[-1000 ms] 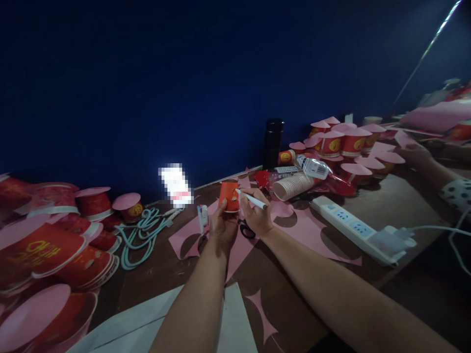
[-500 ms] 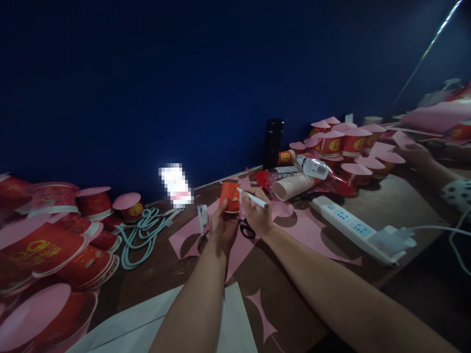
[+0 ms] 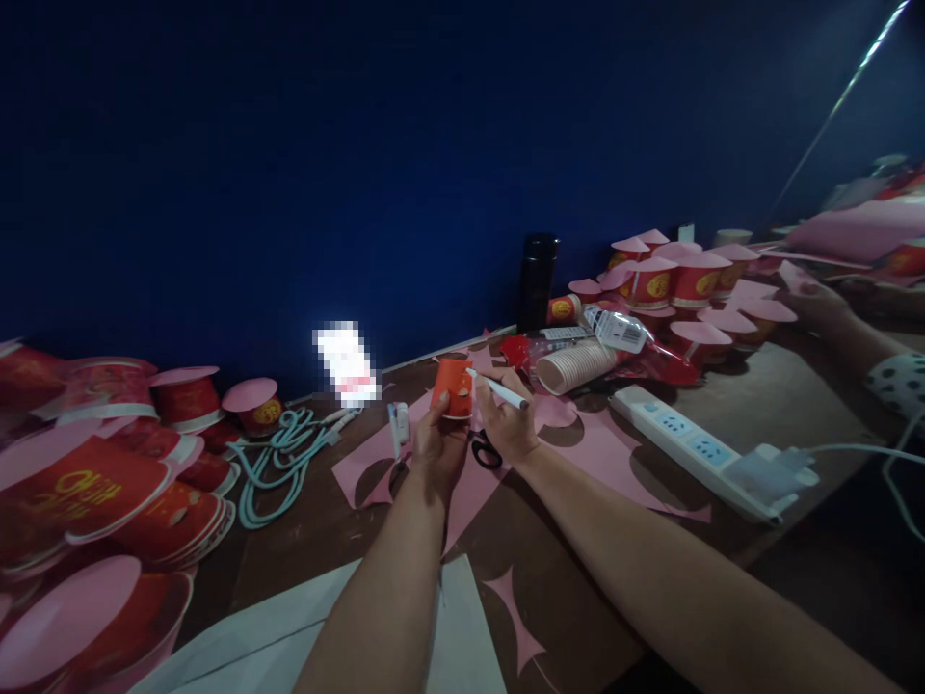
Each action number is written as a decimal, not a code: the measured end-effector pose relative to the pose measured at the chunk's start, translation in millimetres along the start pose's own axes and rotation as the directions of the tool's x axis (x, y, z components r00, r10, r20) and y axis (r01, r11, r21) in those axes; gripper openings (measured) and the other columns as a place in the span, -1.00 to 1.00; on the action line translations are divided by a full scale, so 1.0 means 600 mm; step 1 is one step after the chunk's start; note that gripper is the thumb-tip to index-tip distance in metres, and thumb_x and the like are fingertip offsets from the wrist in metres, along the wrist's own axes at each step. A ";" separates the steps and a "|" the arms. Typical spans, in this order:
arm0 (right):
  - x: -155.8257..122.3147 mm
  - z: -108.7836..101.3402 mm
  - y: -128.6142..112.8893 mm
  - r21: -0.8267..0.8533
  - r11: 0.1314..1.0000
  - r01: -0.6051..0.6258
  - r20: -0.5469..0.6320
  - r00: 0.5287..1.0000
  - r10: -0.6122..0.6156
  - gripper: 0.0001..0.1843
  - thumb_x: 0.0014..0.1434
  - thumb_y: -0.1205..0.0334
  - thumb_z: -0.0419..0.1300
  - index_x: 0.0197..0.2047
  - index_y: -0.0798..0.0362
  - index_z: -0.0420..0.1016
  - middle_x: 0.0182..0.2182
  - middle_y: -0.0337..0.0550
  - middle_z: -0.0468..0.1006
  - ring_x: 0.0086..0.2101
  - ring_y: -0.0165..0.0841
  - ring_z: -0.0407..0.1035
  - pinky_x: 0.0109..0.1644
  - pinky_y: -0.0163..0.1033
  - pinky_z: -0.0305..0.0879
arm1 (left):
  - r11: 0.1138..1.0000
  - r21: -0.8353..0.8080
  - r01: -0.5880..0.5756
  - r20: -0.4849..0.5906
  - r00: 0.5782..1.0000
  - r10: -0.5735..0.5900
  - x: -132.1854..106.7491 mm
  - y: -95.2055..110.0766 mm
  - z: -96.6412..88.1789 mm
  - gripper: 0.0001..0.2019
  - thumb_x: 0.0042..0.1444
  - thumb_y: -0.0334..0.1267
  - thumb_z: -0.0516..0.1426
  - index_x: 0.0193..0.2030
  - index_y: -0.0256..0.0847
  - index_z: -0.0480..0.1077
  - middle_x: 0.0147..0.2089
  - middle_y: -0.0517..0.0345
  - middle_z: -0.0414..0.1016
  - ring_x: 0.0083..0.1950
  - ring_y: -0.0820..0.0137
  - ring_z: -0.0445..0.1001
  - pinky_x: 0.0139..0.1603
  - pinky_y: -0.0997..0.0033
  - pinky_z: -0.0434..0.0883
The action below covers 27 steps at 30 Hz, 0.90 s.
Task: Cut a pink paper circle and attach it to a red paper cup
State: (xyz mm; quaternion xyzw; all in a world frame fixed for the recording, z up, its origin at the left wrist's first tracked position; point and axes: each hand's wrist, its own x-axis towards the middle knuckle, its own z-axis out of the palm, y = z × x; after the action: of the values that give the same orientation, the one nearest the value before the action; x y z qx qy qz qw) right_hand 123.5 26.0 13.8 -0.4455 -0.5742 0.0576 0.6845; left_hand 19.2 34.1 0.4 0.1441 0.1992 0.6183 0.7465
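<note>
My left hand (image 3: 436,445) is closed around a small red paper cup (image 3: 452,387), held just above the brown table (image 3: 339,525). My right hand (image 3: 506,424) grips a white pen (image 3: 498,389) whose tip touches the cup's right side. Pink paper sheets (image 3: 599,451) with round holes cut out lie under and around both hands. Black-handled scissors (image 3: 486,451) rest on the paper between my wrists.
Red cups with pink paper lids are piled at the left (image 3: 87,482) and back right (image 3: 686,284). A white power strip (image 3: 694,448), a stack of plain cups (image 3: 578,364), a black flask (image 3: 536,280), teal cables (image 3: 278,453) and another person's hand (image 3: 820,304) are nearby.
</note>
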 end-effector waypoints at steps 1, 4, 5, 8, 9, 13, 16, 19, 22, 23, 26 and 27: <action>0.000 0.000 0.000 -0.005 1.000 -0.001 0.003 1.000 0.001 -0.87 0.22 0.18 0.16 -0.20 0.01 0.48 -0.31 -0.13 0.55 -0.27 -0.30 0.47 -0.11 -0.14 0.43 | 1.000 0.002 0.000 0.004 1.000 0.000 0.001 0.000 -0.001 -0.80 0.14 -0.41 0.12 -0.10 -0.31 0.46 -0.08 -0.01 0.58 -0.09 0.39 0.56 0.04 0.39 0.45; 0.000 -0.001 0.002 -0.020 1.000 0.014 0.009 1.000 -0.013 -0.86 0.22 0.16 0.16 -0.20 0.01 0.48 -0.32 -0.13 0.55 -0.28 -0.30 0.46 -0.13 -0.15 0.43 | 1.000 0.008 0.003 0.011 1.000 -0.003 0.001 -0.001 -0.003 -0.82 0.14 -0.41 0.13 -0.12 -0.32 0.47 -0.09 -0.01 0.58 -0.10 0.40 0.56 0.03 0.40 0.45; 0.000 -0.001 0.003 -0.024 0.999 0.020 0.009 1.000 -0.020 -0.86 0.23 0.16 0.16 -0.20 0.01 0.48 -0.33 -0.13 0.55 -0.28 -0.30 0.46 -0.14 -0.15 0.43 | 1.000 0.008 0.003 0.009 1.000 -0.003 0.001 -0.001 -0.003 -0.82 0.13 -0.42 0.13 -0.12 -0.32 0.47 -0.10 -0.01 0.58 -0.11 0.40 0.56 0.02 0.40 0.45; 0.000 -0.001 0.005 -0.032 0.999 0.031 0.004 1.000 -0.031 -0.86 0.23 0.16 0.15 -0.20 0.01 0.48 -0.32 -0.12 0.55 -0.28 -0.30 0.46 -0.15 -0.15 0.43 | 1.000 0.012 0.008 -0.006 1.000 -0.007 0.001 0.000 -0.003 -0.81 0.13 -0.42 0.13 -0.12 -0.31 0.47 -0.12 0.00 0.59 -0.12 0.39 0.56 0.00 0.39 0.46; 0.000 0.000 0.006 -0.030 0.999 0.032 0.005 0.999 -0.032 -0.86 0.23 0.17 0.15 -0.19 0.01 0.48 -0.31 -0.12 0.55 -0.28 -0.30 0.46 -0.15 -0.15 0.43 | 1.000 0.013 0.010 -0.014 1.000 -0.009 0.001 0.000 -0.003 -0.81 0.12 -0.42 0.13 -0.12 -0.30 0.46 -0.13 0.01 0.59 -0.13 0.39 0.56 -0.01 0.38 0.47; 0.000 0.000 0.005 -0.022 0.999 0.033 0.010 0.999 -0.033 -0.86 0.22 0.17 0.16 -0.18 0.00 0.47 -0.31 -0.12 0.55 -0.28 -0.30 0.46 -0.16 -0.15 0.43 | 1.000 0.022 0.016 -0.033 0.999 -0.015 0.003 -0.001 -0.004 -0.80 0.10 -0.41 0.14 -0.10 -0.29 0.46 -0.15 0.02 0.59 -0.15 0.38 0.57 -0.05 0.37 0.48; 0.000 -0.001 0.004 -0.030 0.999 0.031 0.009 0.999 -0.031 -0.86 0.22 0.17 0.16 -0.19 0.00 0.48 -0.32 -0.12 0.55 -0.28 -0.29 0.46 -0.18 -0.16 0.43 | 1.000 0.021 0.012 -0.030 0.999 -0.012 0.004 -0.001 -0.005 -0.81 0.10 -0.43 0.14 -0.13 -0.30 0.46 -0.14 0.00 0.59 -0.15 0.39 0.57 -0.04 0.38 0.47; 0.000 -0.001 0.004 -0.019 0.999 0.028 0.009 1.000 -0.028 -0.87 0.21 0.18 0.17 -0.20 0.00 0.48 -0.33 -0.13 0.55 -0.29 -0.30 0.47 -0.17 -0.16 0.43 | 1.000 0.014 0.009 -0.026 1.000 -0.008 0.004 -0.001 -0.004 -0.84 0.10 -0.44 0.14 -0.16 -0.34 0.46 -0.16 -0.01 0.59 -0.17 0.41 0.56 -0.02 0.41 0.46; -0.001 -0.001 0.004 -0.009 1.000 0.014 0.017 1.000 -0.014 -0.87 0.21 0.18 0.16 -0.20 0.00 0.49 -0.33 -0.14 0.56 -0.28 -0.29 0.47 -0.16 -0.16 0.42 | 1.000 0.016 0.011 -0.041 0.999 -0.011 0.004 -0.002 -0.003 -0.84 0.10 -0.44 0.14 -0.16 -0.33 0.47 -0.16 -0.01 0.59 -0.18 0.42 0.56 -0.02 0.42 0.46; -0.001 -0.001 0.004 -0.007 1.000 0.009 0.021 1.000 -0.009 -0.87 0.21 0.18 0.16 -0.20 0.00 0.49 -0.32 -0.14 0.56 -0.28 -0.29 0.46 -0.15 -0.15 0.42 | 1.000 0.019 0.014 -0.046 0.999 -0.013 0.004 -0.002 -0.003 -0.84 0.10 -0.44 0.14 -0.16 -0.33 0.47 -0.16 0.00 0.59 -0.18 0.41 0.56 -0.03 0.41 0.46; -0.001 -0.001 0.003 -0.006 1.000 0.003 0.025 1.000 -0.003 -0.87 0.21 0.19 0.16 -0.19 0.00 0.48 -0.32 -0.14 0.56 -0.28 -0.30 0.46 -0.16 -0.16 0.42 | 0.999 0.024 0.020 -0.047 0.999 -0.019 0.005 -0.002 -0.004 -0.82 0.10 -0.43 0.15 -0.15 -0.29 0.47 -0.19 0.03 0.59 -0.18 0.40 0.56 -0.05 0.38 0.47; -0.001 -0.001 0.003 -0.008 1.000 0.006 0.025 1.000 -0.006 -0.87 0.21 0.19 0.16 -0.19 0.00 0.48 -0.32 -0.14 0.56 -0.28 -0.30 0.46 -0.15 -0.15 0.42 | 0.999 0.026 0.022 -0.045 0.999 -0.020 0.005 -0.002 -0.004 -0.83 0.10 -0.43 0.15 -0.15 -0.29 0.47 -0.19 0.04 0.59 -0.18 0.40 0.56 -0.06 0.38 0.47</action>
State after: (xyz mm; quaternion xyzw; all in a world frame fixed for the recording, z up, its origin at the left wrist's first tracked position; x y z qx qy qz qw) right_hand 124.4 26.3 12.1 -0.4458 -0.5842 0.0588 0.6757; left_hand 19.3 36.6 -2.6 0.1378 0.2257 0.6108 0.7463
